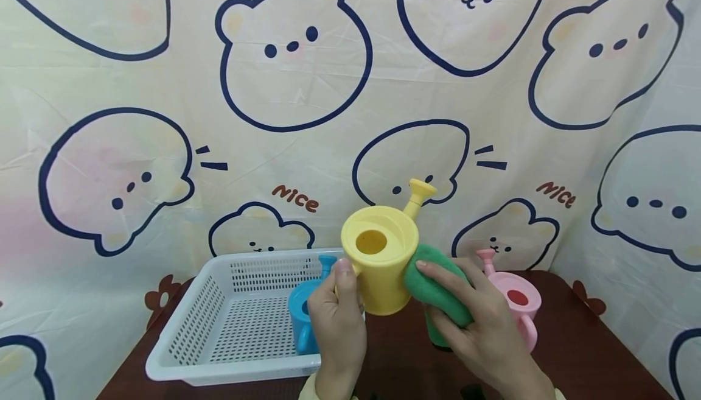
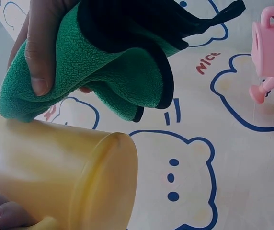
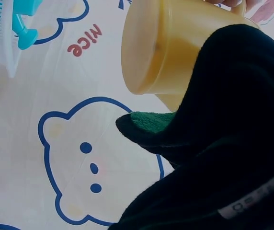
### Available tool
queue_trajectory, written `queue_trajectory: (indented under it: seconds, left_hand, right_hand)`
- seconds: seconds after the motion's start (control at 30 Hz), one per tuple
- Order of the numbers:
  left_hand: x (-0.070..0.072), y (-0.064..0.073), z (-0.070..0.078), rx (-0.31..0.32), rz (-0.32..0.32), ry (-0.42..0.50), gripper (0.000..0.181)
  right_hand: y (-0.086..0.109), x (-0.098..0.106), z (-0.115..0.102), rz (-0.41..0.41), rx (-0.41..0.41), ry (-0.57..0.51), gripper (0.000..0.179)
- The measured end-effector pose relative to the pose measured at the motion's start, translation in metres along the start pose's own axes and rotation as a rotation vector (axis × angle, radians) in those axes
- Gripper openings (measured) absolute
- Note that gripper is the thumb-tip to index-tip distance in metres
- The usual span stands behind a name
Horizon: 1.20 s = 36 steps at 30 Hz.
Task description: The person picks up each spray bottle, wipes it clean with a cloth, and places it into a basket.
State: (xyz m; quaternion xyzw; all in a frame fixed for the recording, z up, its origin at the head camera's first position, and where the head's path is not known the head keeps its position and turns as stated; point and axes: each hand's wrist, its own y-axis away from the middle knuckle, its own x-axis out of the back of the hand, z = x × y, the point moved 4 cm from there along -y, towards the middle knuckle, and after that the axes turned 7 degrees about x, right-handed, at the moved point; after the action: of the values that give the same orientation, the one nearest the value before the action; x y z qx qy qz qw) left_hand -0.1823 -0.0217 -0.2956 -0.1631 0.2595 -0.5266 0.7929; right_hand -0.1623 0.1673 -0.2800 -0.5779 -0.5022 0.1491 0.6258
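Note:
My left hand grips the handle of a yellow watering can, holding it up above the table with its spout to the back right. A green cloth with dark edging is bunched in my right hand and touches the can's right side. In the left wrist view the cloth lies against the can's wall, and fingers press into it. The right wrist view shows the cloth's dark side hiding the right hand.
A white perforated basket stands on the left of the dark brown table, with a blue watering can in it. On the right is a pink watering can. A cartoon-printed curtain hangs behind.

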Motion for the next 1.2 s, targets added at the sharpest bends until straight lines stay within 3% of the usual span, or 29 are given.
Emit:
queue_trajectory:
  seconds: [0.57,0.83,1.2]
  left_hand:
    - [-0.002,0.001,0.000,0.000,-0.007,-0.007,0.052]
    - [-0.002,0.002,0.001,-0.061,0.001,-0.005,0.051]
    - [-0.001,0.001,0.001,-0.072,0.048,0.044,0.052]
  right_hand:
    - [0.003,-0.005,-0.004,-0.012,0.039,0.009,0.077]
    - [0.000,-0.008,-0.006,-0.055,0.040,0.034,0.075]
    - [0.000,-0.013,-0.004,-0.135,0.008,0.061,0.075]
